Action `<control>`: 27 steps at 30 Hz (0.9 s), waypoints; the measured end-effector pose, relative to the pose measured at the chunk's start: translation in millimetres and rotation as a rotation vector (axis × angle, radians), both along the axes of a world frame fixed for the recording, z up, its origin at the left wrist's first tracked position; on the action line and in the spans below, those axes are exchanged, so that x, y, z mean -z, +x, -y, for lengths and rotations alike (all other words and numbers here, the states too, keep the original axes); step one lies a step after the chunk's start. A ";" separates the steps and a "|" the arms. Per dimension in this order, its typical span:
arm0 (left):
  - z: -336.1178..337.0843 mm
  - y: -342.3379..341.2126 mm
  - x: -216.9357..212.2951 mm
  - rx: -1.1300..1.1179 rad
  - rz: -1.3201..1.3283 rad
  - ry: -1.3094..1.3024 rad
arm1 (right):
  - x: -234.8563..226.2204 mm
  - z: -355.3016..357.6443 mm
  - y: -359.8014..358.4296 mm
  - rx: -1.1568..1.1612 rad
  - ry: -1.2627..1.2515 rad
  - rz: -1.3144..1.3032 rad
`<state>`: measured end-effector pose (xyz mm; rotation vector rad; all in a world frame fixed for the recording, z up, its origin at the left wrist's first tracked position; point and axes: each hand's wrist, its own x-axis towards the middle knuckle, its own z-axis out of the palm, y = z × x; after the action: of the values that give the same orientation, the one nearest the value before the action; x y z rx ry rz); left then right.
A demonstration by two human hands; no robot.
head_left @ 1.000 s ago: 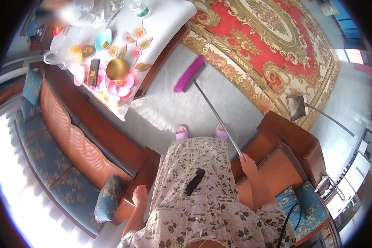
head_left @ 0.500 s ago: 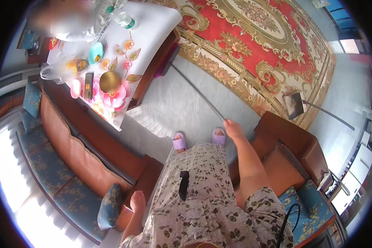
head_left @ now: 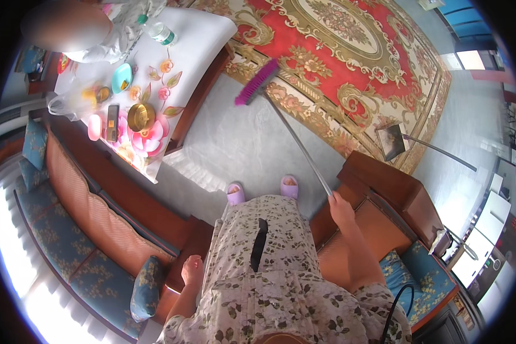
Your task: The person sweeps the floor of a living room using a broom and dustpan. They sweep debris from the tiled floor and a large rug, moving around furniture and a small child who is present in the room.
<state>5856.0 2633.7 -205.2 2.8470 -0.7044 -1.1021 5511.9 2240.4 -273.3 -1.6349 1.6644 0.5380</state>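
Observation:
My right hand (head_left: 341,210) is closed round the top end of a broom's grey handle (head_left: 300,143). The broom head with purple bristles (head_left: 257,82) is at the far end, tilted with its bristles showing, over the border between grey floor and patterned carpet. At my left side, my left hand (head_left: 192,270) hangs with curled fingers beside the wooden sofa arm; nothing shows in it. On the carpet's edge to the right is a dustpan (head_left: 391,142) with a long handle.
A table (head_left: 203,34) at the upper left bears a bottle (head_left: 159,32), a teal dish (head_left: 121,78) and a brass-coloured bowl (head_left: 141,117). Another person sits behind it. Wooden sofas (head_left: 114,198) flank me. My lilac slippers (head_left: 235,194) stand on the grey floor (head_left: 229,137).
The broom head has come out from beside the table leg and swung right to the carpet's edge, its bristles now showing. My right hand has moved right and a little nearer.

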 end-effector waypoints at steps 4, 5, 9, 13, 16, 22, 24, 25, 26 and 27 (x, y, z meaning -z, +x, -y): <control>4.7 10.6 -3.1 -0.012 0.049 0.000 | 84.3 55.3 42.6 -0.028 0.047 0.116; 2.1 11.8 -3.9 -0.039 0.058 -0.002 | 88.9 54.5 37.7 0.041 0.098 0.116; -17.9 9.6 -0.5 -0.040 0.067 0.008 | 69.9 43.0 -12.8 0.280 0.258 0.080; -0.9 5.6 2.6 -0.015 0.037 0.031 | 14.4 9.4 -63.9 -0.012 -0.063 0.002; 15.1 -3.2 3.9 -0.001 0.014 0.008 | -56.0 11.5 -61.8 -0.075 -0.036 -0.105; 29.2 -6.1 5.6 0.014 -0.005 -0.013 | -96.8 -2.7 -53.2 -0.395 -0.002 -0.154; 26.6 -7.3 5.8 0.039 0.015 -0.026 | -98.4 6.7 -42.3 -0.505 0.005 -0.132; 27.1 -8.5 7.8 0.021 0.009 -0.048 | -92.9 15.0 -39.5 -0.558 -0.001 -0.142; 28.9 -8.1 7.5 0.009 0.002 -0.061 | -83.5 21.4 -37.4 -0.605 0.002 -0.149; 26.9 -9.9 5.3 -0.003 -0.012 -0.066 | -75.6 26.7 -36.8 -0.653 0.015 -0.161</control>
<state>5846.1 2606.8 -210.5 2.7838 -0.7216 -1.0740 5475.1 2213.8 -197.6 -2.1670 1.1948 1.0156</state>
